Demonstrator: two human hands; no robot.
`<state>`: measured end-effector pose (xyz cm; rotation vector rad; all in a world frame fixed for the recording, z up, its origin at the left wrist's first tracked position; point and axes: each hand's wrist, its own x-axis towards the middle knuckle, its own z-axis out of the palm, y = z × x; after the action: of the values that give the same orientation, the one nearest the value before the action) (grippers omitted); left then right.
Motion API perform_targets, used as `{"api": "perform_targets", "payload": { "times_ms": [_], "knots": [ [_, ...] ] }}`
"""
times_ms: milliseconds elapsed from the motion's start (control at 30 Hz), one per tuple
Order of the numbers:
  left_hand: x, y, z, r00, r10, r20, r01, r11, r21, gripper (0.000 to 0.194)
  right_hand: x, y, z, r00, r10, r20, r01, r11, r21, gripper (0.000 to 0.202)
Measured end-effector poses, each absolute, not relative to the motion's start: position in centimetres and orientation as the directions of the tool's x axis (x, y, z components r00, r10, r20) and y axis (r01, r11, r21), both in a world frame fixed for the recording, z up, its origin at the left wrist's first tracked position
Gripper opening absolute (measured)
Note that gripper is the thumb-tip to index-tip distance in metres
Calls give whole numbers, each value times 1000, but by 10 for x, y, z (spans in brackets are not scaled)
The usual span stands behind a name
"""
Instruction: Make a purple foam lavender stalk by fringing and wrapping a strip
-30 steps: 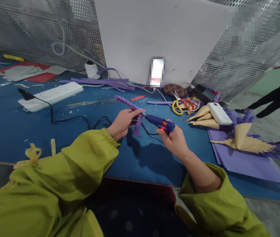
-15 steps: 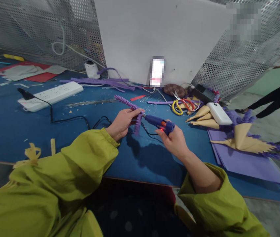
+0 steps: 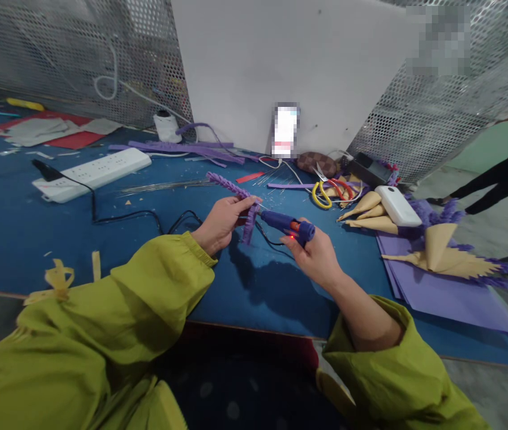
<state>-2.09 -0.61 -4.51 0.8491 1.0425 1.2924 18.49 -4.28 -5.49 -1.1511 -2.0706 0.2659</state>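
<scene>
My left hand [image 3: 221,222] pinches a purple paper flower stem [image 3: 229,184] with a fringed, twisted top that points up and left. From the same fingers a loose fringed purple strip [image 3: 248,227] hangs down. My right hand [image 3: 316,254] is wrapped round a blue glue gun [image 3: 283,222] with a small red light lit on it. The gun's nozzle lies at the strip, close to my left fingertips; whether it touches is too small to tell. A black cord runs below the gun.
A white power strip [image 3: 97,173] lies left, with thin wires [image 3: 164,187] beside it. Scissors [image 3: 322,192], a phone [image 3: 285,131] and a brown checked pouch [image 3: 316,162] sit at the back. Right are paper-wrapped purple flowers [image 3: 442,251], a white power bank [image 3: 397,206] and purple sheets [image 3: 450,301].
The glue gun and my right hand have shifted very slightly left. My left hand and the purple flower stem stay almost still.
</scene>
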Motion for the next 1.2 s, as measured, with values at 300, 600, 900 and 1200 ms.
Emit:
{"api": "perform_targets", "payload": {
  "times_ms": [300, 600, 900, 1200],
  "knots": [
    [-21, -6, -46, -27, 992, -126, -335, 109, 936, 25, 185, -44, -56, -335, 800, 498, 658, 577, -484, 29],
    [-22, -5, -47, -26, 992, -127, -347, 110, 931, 24, 184, -46, -53, -347, 808, 476, 659, 571, -489, 27],
    [-21, -6, -44, -46, 987, -154, -353, 128, 927, 22, 183, -48, -47, -353, 834, 424, 673, 541, -504, 26],
    [-21, -6, -44, -49, 987, -156, -355, 129, 926, 23, 183, -49, -47, -353, 841, 409, 675, 532, -512, 26]
  ]
}}
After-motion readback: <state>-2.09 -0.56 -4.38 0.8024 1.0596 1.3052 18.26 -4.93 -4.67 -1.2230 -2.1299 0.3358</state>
